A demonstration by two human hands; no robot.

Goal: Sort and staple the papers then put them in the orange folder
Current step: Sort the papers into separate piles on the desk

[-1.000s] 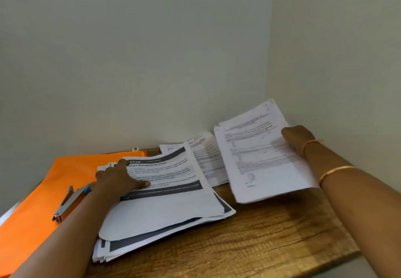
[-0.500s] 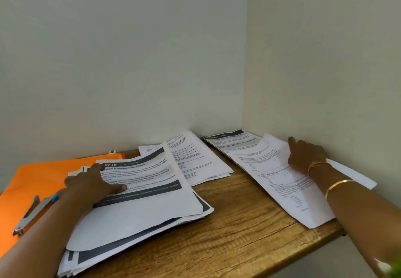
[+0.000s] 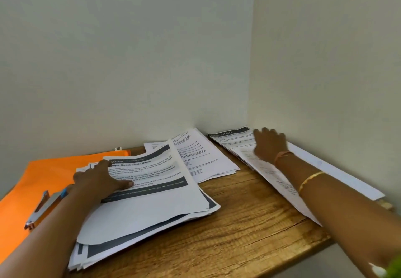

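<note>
Two walls (image 3: 130,49) hem a wooden table (image 3: 249,230) bearing papers (image 3: 152,212).

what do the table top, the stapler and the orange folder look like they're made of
Table top: wood or a wood-look laminate, satin; brown grain lines show. Stapler: bare metal, shiny; it glints silver. Orange folder: thin card or paper, matte; flat even colour, no glare.

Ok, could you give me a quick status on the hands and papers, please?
Left hand flat on main stack. Right hand open on right pile. Stapler on orange folder.
</note>
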